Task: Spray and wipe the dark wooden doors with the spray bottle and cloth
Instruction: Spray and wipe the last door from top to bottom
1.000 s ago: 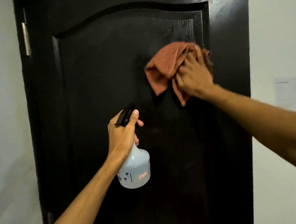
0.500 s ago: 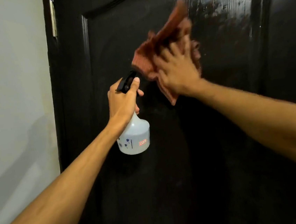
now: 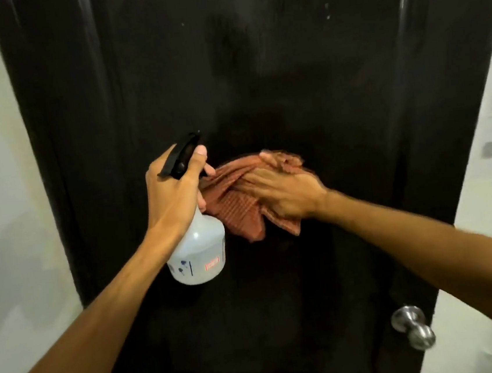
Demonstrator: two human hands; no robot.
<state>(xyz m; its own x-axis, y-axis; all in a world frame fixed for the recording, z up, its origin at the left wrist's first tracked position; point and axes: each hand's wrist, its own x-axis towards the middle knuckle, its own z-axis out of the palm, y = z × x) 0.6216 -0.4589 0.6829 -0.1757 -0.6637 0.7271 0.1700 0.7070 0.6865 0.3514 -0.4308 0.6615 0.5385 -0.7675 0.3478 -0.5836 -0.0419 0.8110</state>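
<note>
At the centre of the frame, the right hand [image 3: 285,193], fingers flat, presses the cloth [image 3: 241,214] to the door [image 3: 286,60], lower than a second ago, so wiping is moving downward, while the left hand [image 3: 175,193] grips the spray bottle [image 3: 198,252] just left of it.

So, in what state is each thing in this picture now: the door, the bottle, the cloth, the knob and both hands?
Door: wet streaks at upper right.
Spray bottle: about upright, held in the air, nozzle toward the door.
Cloth: crumpled, pressed on the door.
Left hand: grips the bottle's neck.
Right hand: fingers stretched out, presses the cloth.
Door knob: untouched.
</note>
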